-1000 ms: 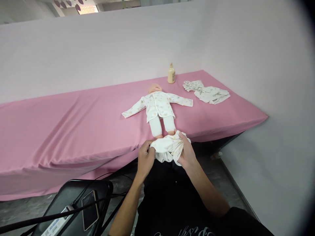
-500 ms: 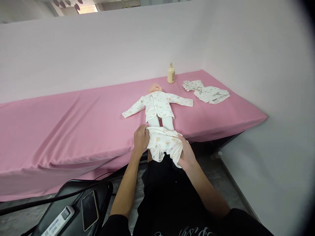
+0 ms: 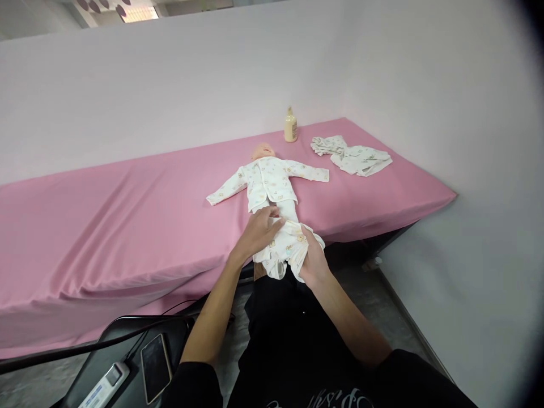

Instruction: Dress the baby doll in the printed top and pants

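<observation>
A doll (image 3: 263, 151) lies on its back on the pink-covered bed, dressed in a white printed jacket (image 3: 272, 180) with both sleeves spread out. Its white-covered legs (image 3: 287, 211) point toward me. Just past its feet, at the bed's front edge, are small white printed pants (image 3: 276, 249). My right hand (image 3: 315, 262) grips the pants by their right side, thumb on top. My left hand (image 3: 258, 231) lies over the left part of the waistband, fingers stretched out and apart near the doll's lower legs. The doll's feet are hidden behind the cloth and hand.
A cream pump bottle (image 3: 290, 128) stands by the back wall. Crumpled white printed clothes (image 3: 355, 157) lie at the bed's right end. On a black chair (image 3: 127, 328) at lower left are a phone (image 3: 156, 368) and a white power strip (image 3: 106, 385), with a black cable crossing.
My left hand has let go of the pants' left edge and moved right and up over the waistband. The pants now bunch closer together, still in my right hand. The view shifted slightly.
</observation>
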`<action>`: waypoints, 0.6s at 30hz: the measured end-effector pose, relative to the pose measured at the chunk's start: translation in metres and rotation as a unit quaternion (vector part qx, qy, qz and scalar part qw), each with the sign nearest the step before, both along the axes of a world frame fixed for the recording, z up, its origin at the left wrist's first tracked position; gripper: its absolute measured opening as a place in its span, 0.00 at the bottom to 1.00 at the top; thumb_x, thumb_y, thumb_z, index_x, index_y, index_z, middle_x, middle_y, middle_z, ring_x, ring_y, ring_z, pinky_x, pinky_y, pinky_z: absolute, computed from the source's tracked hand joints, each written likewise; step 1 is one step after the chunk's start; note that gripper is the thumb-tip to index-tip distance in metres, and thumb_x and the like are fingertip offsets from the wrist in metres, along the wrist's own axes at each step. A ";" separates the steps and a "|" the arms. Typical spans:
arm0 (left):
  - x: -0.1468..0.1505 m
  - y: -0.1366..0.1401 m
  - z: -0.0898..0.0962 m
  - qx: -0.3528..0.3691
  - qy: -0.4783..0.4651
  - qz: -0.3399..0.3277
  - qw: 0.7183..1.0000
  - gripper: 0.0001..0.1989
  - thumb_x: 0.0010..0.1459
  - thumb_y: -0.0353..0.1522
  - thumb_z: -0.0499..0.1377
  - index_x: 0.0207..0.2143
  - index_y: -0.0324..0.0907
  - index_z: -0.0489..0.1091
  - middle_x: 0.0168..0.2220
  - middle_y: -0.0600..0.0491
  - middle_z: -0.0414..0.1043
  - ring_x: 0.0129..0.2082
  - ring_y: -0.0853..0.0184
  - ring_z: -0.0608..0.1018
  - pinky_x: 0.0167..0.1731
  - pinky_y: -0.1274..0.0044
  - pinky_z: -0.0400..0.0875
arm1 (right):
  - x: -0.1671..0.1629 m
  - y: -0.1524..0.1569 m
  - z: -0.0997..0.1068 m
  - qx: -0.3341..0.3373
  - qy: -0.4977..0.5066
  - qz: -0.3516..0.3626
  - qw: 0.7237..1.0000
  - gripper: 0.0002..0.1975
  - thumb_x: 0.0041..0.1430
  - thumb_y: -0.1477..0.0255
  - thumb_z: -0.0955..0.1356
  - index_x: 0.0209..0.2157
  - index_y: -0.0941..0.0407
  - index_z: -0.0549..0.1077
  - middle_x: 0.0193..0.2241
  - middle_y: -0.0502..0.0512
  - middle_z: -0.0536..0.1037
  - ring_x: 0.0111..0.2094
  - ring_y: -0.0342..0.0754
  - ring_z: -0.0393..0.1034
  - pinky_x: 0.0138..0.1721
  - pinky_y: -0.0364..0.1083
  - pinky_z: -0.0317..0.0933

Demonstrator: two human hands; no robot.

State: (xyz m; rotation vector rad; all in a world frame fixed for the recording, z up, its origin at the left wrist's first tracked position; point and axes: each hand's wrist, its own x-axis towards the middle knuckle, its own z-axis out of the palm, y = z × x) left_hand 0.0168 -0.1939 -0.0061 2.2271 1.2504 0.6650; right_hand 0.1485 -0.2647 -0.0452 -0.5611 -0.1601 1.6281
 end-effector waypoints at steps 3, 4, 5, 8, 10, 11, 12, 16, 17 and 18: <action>0.008 -0.012 0.008 -0.005 0.080 -0.052 0.995 0.31 0.62 0.49 0.54 0.61 0.42 0.60 0.60 0.44 0.64 0.61 0.53 0.64 0.58 0.61 0.60 | -0.002 0.006 0.000 -0.006 -0.015 -0.009 1.000 0.17 0.60 0.60 0.69 0.48 0.54 0.75 0.40 0.55 0.82 0.46 0.55 0.77 0.46 0.54 0.74; 0.009 -0.018 0.008 -0.003 0.101 -0.074 0.992 0.35 0.60 0.50 0.56 0.63 0.43 0.57 0.62 0.44 0.61 0.62 0.51 0.62 0.59 0.60 0.59 | -0.002 0.007 0.000 -0.013 -0.025 -0.011 1.000 0.18 0.60 0.59 0.69 0.47 0.54 0.75 0.39 0.54 0.82 0.46 0.55 0.77 0.46 0.54 0.74; 0.009 -0.025 0.008 0.000 0.115 -0.095 0.989 0.38 0.58 0.51 0.57 0.66 0.43 0.53 0.64 0.43 0.58 0.64 0.49 0.60 0.60 0.59 0.57 | -0.001 0.008 0.000 -0.015 -0.032 -0.007 0.999 0.18 0.60 0.58 0.69 0.47 0.54 0.75 0.39 0.54 0.82 0.46 0.55 0.77 0.45 0.53 0.74; 0.004 -0.042 0.005 -0.005 0.127 -0.137 0.982 0.43 0.58 0.49 0.58 0.69 0.45 0.44 0.68 0.43 0.51 0.67 0.49 0.54 0.63 0.58 0.53 | 0.001 0.008 0.002 0.007 -0.038 0.029 0.999 0.21 0.60 0.52 0.67 0.44 0.54 0.76 0.36 0.55 0.81 0.46 0.56 0.76 0.44 0.53 0.73; 0.001 -0.049 0.004 -0.021 0.130 -0.145 0.981 0.43 0.59 0.47 0.58 0.70 0.46 0.41 0.69 0.44 0.48 0.68 0.51 0.52 0.64 0.59 0.51 | 0.003 0.006 0.003 0.019 -0.038 0.051 0.998 0.24 0.60 0.49 0.66 0.43 0.54 0.76 0.34 0.56 0.81 0.46 0.57 0.76 0.44 0.53 0.73; 0.000 -0.051 0.003 -0.029 0.131 -0.145 0.980 0.44 0.59 0.45 0.58 0.70 0.45 0.40 0.69 0.44 0.47 0.68 0.51 0.51 0.64 0.59 0.51 | 0.004 0.005 0.003 0.021 -0.042 0.055 0.997 0.25 0.59 0.48 0.66 0.43 0.54 0.76 0.33 0.56 0.81 0.46 0.57 0.76 0.43 0.53 0.73; 0.000 -0.052 0.003 -0.034 0.131 -0.141 0.981 0.44 0.59 0.44 0.59 0.70 0.45 0.39 0.70 0.45 0.46 0.69 0.52 0.50 0.65 0.60 0.51 | 0.004 0.005 0.004 0.022 -0.048 0.055 0.997 0.25 0.59 0.48 0.65 0.43 0.54 0.76 0.33 0.56 0.81 0.46 0.57 0.76 0.42 0.52 0.73; 0.009 -0.057 -0.005 -0.017 0.113 -0.066 0.991 0.44 0.56 0.38 0.59 0.70 0.46 0.41 0.67 0.46 0.48 0.66 0.52 0.53 0.64 0.60 0.53 | 0.005 0.004 0.007 0.023 -0.085 0.040 0.995 0.23 0.60 0.49 0.65 0.43 0.54 0.76 0.33 0.56 0.81 0.45 0.57 0.76 0.41 0.51 0.72; 0.013 -0.058 -0.008 -0.006 0.110 -0.044 0.993 0.44 0.55 0.37 0.59 0.70 0.46 0.42 0.66 0.45 0.50 0.65 0.52 0.54 0.64 0.60 0.53 | 0.005 0.004 0.008 0.024 -0.092 0.036 0.995 0.23 0.60 0.50 0.66 0.42 0.54 0.76 0.33 0.55 0.81 0.45 0.56 0.76 0.41 0.51 0.72; 0.016 -0.060 -0.011 0.006 0.109 -0.021 0.994 0.43 0.54 0.36 0.59 0.69 0.45 0.43 0.64 0.45 0.52 0.64 0.52 0.56 0.63 0.60 0.54 | 0.005 0.004 0.008 0.026 -0.096 0.035 0.994 0.22 0.61 0.50 0.66 0.42 0.54 0.76 0.34 0.55 0.81 0.46 0.56 0.76 0.41 0.51 0.72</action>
